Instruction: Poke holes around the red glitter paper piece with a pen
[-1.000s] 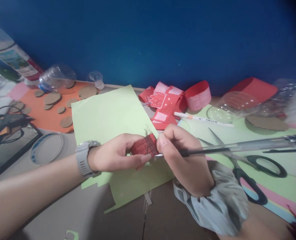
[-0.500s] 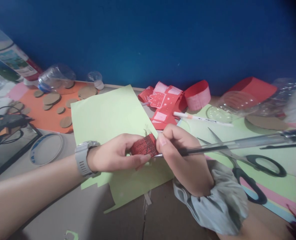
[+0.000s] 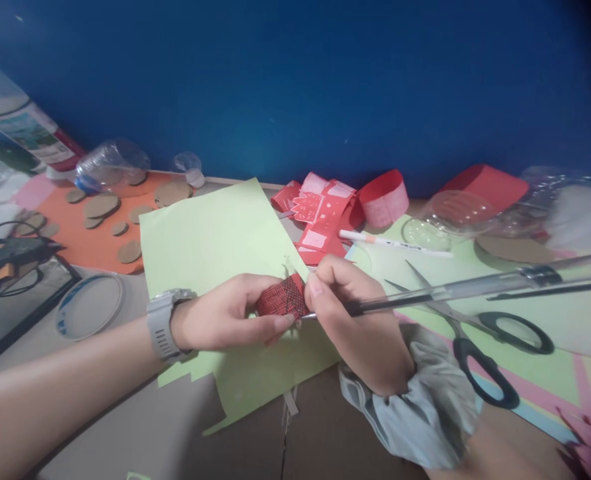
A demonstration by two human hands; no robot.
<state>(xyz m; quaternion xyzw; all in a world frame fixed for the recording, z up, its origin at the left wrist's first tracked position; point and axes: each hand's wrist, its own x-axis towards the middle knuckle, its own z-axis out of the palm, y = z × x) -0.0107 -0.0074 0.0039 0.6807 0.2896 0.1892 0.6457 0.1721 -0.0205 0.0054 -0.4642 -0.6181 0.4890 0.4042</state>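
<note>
Here the left hand (image 3: 225, 320) pinches the red piece (image 3: 280, 301) while the right hand (image 3: 360, 320) grips a pen (image 3: 455, 290) against it; a slip could smear ink onto fingers.

Pen (image 3: 475, 288) cut off; tip hidden

Hands drift slightly left and down

The left hand (image 3: 225, 321), red piece (image 3: 281, 299) and pen (image 3: 455, 290) shifted together (grip unchanged), the whole view sliding.

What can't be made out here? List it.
- Head view: pen tip, hidden behind the right hand fingers.
- Red patterned piece: its full shape, wrapped by the left hand.
- Clear bottle: cut off by the left edge.
- Items at far right: blurred.
</note>
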